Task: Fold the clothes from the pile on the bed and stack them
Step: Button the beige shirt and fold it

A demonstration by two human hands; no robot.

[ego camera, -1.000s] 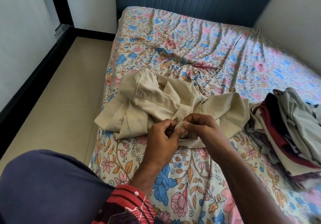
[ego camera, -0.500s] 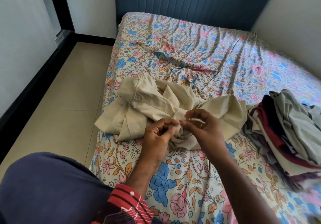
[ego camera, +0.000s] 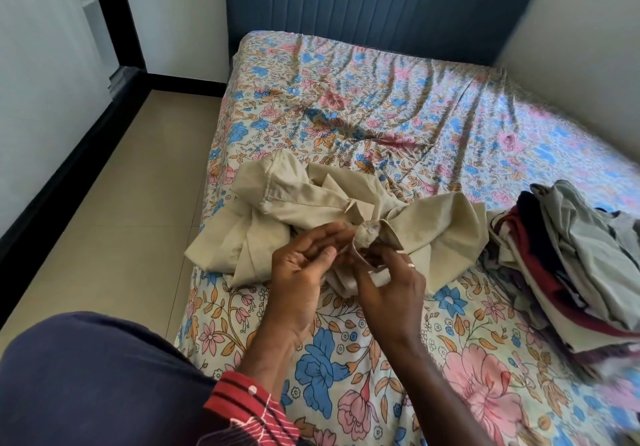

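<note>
On bed [ego camera: 398, 106], both hands pinch beige shirt [ego camera: 450, 234]; left hand [ego camera: 304, 272], right hand [ego camera: 391, 283]

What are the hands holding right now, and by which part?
Both the left hand and right hand pinch the beige shirt at its buttoned edge near the button.

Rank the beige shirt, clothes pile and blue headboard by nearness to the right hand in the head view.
1. beige shirt: pinched by the right hand.
2. clothes pile: to the right, on the bed.
3. blue headboard: far end, behind.
</note>
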